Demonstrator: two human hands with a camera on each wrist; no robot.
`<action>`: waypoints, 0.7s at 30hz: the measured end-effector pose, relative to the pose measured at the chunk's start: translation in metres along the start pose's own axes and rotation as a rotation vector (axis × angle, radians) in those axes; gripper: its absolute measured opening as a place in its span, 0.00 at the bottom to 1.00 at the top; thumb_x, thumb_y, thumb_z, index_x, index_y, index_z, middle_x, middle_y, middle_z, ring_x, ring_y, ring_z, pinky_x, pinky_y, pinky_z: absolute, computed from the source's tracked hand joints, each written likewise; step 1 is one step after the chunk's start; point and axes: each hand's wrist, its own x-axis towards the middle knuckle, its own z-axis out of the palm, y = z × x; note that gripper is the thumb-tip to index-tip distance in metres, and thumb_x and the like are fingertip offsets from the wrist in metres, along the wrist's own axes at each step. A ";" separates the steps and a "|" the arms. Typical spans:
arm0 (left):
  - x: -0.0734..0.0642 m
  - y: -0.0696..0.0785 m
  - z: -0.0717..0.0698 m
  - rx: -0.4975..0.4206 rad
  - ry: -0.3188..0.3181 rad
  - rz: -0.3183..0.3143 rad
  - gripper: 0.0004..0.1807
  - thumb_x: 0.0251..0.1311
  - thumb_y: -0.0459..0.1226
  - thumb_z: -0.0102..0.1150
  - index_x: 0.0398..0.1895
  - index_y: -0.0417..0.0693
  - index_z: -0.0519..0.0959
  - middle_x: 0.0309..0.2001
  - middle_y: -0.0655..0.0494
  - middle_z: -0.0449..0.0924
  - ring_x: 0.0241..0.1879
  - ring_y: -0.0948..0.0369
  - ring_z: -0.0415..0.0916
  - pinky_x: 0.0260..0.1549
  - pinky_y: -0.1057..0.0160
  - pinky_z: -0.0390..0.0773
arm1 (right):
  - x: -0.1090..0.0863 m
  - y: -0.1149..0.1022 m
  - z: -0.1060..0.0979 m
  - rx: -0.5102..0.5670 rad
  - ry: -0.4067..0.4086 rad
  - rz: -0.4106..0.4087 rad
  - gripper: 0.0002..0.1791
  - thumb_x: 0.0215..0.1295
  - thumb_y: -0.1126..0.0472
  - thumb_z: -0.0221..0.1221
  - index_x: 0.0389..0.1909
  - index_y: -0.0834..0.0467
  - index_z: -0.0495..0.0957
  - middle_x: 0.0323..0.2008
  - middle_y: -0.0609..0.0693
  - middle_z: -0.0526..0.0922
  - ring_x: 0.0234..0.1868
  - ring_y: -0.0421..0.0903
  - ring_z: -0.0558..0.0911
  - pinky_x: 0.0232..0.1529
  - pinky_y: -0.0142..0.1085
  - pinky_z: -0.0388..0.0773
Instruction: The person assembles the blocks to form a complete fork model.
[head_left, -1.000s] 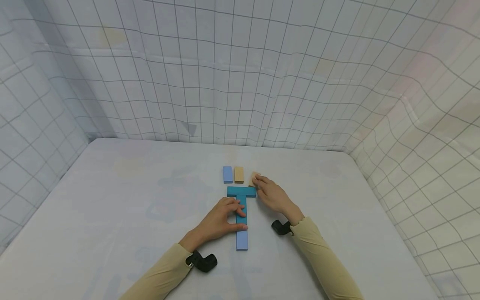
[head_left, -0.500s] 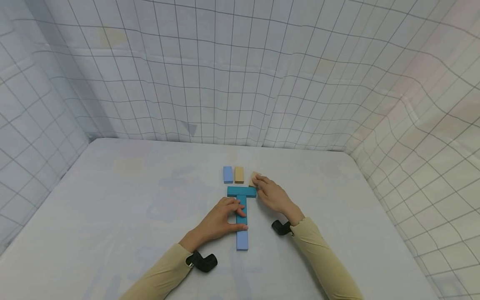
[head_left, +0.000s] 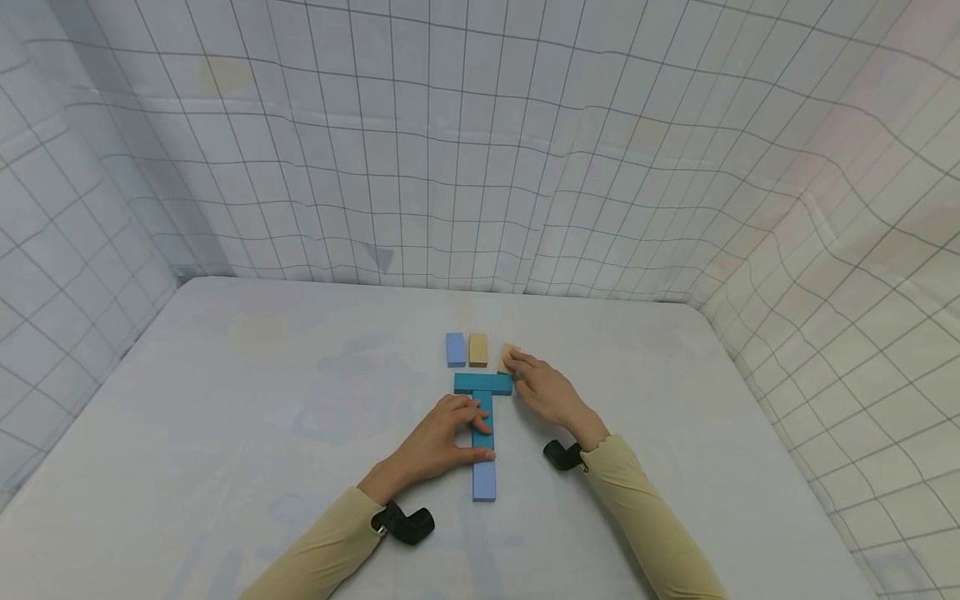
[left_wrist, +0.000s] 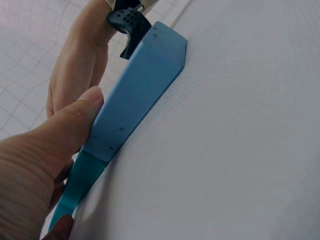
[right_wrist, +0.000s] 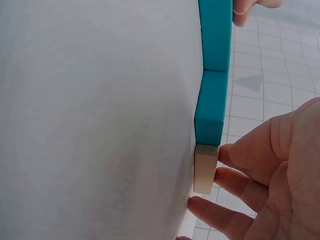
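In the head view, a teal block (head_left: 483, 383) lies crosswise above a second teal block (head_left: 482, 402) set lengthwise. A light blue block (head_left: 484, 482) continues from its near end. My left hand (head_left: 442, 442) bends its fingers over the lengthwise teal block, with the thumb (left_wrist: 75, 117) on the edge of the light blue block near the seam. My right hand (head_left: 551, 396) touches a pale wooden block (right_wrist: 205, 169) with its fingertips. That block stands against the crosswise block's right end and is partly hidden by the fingers in the head view.
Beyond the crosswise block lie another light blue block (head_left: 455, 350) and a tan block (head_left: 478, 350), side by side. A white cloth covers the table (head_left: 300, 400). Gridded cloth walls (head_left: 480, 167) enclose the back and sides. Each wrist wears a black device (head_left: 408, 525).
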 end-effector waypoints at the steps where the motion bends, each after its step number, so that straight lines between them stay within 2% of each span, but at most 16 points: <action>1: 0.000 0.000 0.000 0.000 0.000 0.001 0.15 0.48 0.53 0.70 0.35 0.58 0.81 0.52 0.61 0.74 0.62 0.57 0.62 0.61 0.54 0.62 | 0.000 0.000 0.000 -0.001 0.000 -0.002 0.24 0.70 0.65 0.45 0.65 0.66 0.65 0.67 0.58 0.63 0.66 0.57 0.63 0.64 0.49 0.60; 21: 0.000 0.001 -0.001 -0.025 -0.003 0.007 0.15 0.48 0.52 0.71 0.35 0.57 0.81 0.53 0.60 0.74 0.62 0.57 0.61 0.62 0.54 0.61 | 0.000 0.001 0.001 -0.007 -0.003 -0.004 0.24 0.70 0.65 0.45 0.66 0.64 0.66 0.68 0.56 0.62 0.66 0.56 0.64 0.63 0.49 0.61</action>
